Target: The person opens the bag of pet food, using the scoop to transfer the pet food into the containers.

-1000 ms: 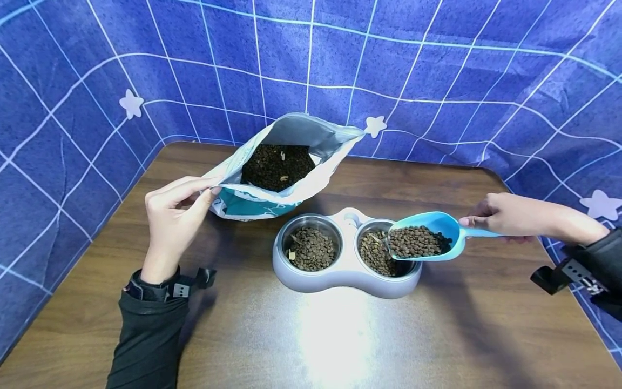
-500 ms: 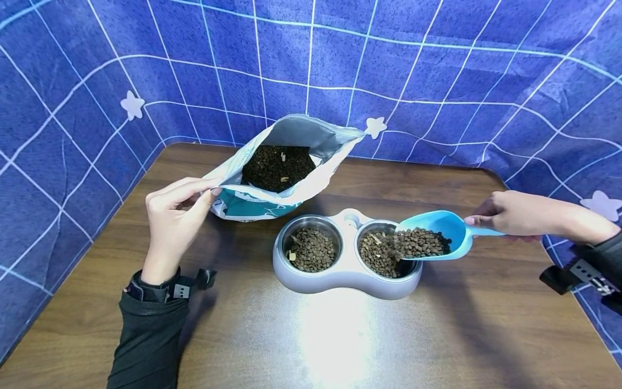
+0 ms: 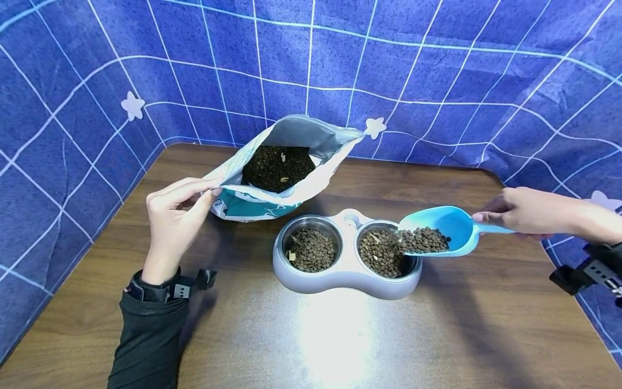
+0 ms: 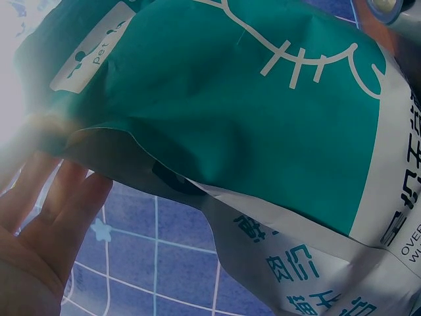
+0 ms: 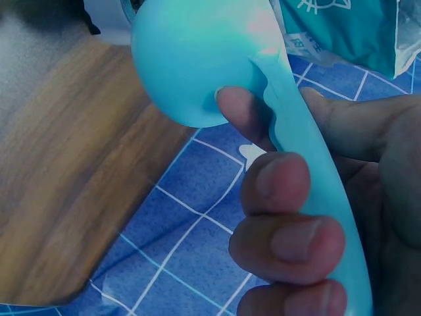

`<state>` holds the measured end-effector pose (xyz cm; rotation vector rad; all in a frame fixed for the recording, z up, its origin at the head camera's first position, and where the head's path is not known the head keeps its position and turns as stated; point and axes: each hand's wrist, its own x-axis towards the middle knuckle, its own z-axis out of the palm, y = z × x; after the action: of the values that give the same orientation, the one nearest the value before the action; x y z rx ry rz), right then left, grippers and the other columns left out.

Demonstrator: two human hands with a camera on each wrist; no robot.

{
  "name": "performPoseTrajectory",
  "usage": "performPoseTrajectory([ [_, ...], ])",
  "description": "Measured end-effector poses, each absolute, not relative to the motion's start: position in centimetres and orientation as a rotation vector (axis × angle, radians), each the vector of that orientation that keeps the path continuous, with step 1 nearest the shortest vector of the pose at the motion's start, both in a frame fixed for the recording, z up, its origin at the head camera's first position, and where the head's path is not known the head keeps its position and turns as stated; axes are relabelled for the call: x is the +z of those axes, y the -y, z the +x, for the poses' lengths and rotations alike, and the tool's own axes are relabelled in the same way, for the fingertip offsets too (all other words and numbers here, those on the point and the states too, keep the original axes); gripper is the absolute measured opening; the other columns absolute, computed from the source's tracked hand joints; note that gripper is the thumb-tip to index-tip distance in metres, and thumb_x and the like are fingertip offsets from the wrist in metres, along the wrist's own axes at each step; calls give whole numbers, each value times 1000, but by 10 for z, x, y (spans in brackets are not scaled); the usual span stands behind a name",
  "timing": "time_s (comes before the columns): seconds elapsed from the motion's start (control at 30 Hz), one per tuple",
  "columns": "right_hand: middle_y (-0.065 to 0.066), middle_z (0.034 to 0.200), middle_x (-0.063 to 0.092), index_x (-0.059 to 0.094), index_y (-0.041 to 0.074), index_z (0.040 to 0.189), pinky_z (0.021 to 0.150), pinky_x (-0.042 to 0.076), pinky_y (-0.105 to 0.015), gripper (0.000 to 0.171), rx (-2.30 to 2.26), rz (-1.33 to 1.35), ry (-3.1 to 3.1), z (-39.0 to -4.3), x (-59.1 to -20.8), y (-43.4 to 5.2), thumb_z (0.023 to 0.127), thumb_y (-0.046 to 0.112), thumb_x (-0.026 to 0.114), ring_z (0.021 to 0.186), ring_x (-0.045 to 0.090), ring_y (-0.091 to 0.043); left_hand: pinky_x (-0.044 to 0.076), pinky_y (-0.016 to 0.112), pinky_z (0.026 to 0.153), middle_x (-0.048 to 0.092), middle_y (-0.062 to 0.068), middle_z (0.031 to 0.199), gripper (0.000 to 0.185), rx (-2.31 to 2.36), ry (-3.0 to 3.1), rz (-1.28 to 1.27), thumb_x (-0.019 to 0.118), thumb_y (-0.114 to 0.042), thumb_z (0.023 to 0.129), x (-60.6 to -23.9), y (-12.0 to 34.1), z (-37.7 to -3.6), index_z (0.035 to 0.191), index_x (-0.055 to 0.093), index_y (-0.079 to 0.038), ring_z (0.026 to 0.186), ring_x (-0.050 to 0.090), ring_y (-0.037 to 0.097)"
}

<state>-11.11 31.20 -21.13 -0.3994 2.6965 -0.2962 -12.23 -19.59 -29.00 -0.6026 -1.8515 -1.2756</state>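
— Head view: what is the right hand (image 3: pixel 515 216) doing?
— Its grip is curling round the handle of the blue scoop (image 3: pixel 439 231), tipping kibble (image 3: pixel 421 241) into the right bowl (image 3: pixel 386 254) of the double feeder (image 3: pixel 346 257), just left of that grip.
— And the left hand (image 3: pixel 174 216)?
— Its grip is pinching the open kibble bag (image 3: pixel 279 167) at the rim, on the table (image 3: pixel 335 335).
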Motion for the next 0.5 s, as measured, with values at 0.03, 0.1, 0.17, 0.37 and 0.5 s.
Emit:
performPoseTrajectory([
  [0.03,4,52,40,67,13,86,36,38,-25,20,-307,-390,-2698,-111,-211,-313,98,22,54,37,39,-9,45,12,61,69,-6,85,13,-1274,1852,-601,67,14,77,-290,196,-122,87,73,8,66,56,2],
  [0.1,3,52,41,67,12,86,35,38,-26,21,-340,-367,-2693,-111,-212,-314,98,22,53,36,40,-10,45,12,60,69,-5,85,13,-1277,1849,-600,67,14,77,-290,196,-122,87,73,8,65,56,2],
  [0.17,2,52,42,67,11,87,35,38,-26,22,-382,-337,-2675,-112,-214,-316,99,23,53,37,40,-10,45,12,60,69,-2,85,13,-1277,1851,-600,68,14,77,-290,196,-122,87,73,8,64,56,2],
  [0.37,-1,54,47,68,8,89,35,38,-25,27,-545,-303,-2591,-114,-226,-321,101,23,48,39,41,-11,43,12,58,68,-5,84,12,-1291,1849,-611,69,14,77,-290,196,-122,87,73,8,64,54,3],
  [0.5,-1,54,47,70,8,90,34,38,-26,28,-587,-321,-2575,-118,-230,-320,101,23,48,39,42,-11,42,13,57,68,-6,83,14,-1287,1849,-610,70,14,76,-290,197,-122,87,74,7,63,53,3],
])
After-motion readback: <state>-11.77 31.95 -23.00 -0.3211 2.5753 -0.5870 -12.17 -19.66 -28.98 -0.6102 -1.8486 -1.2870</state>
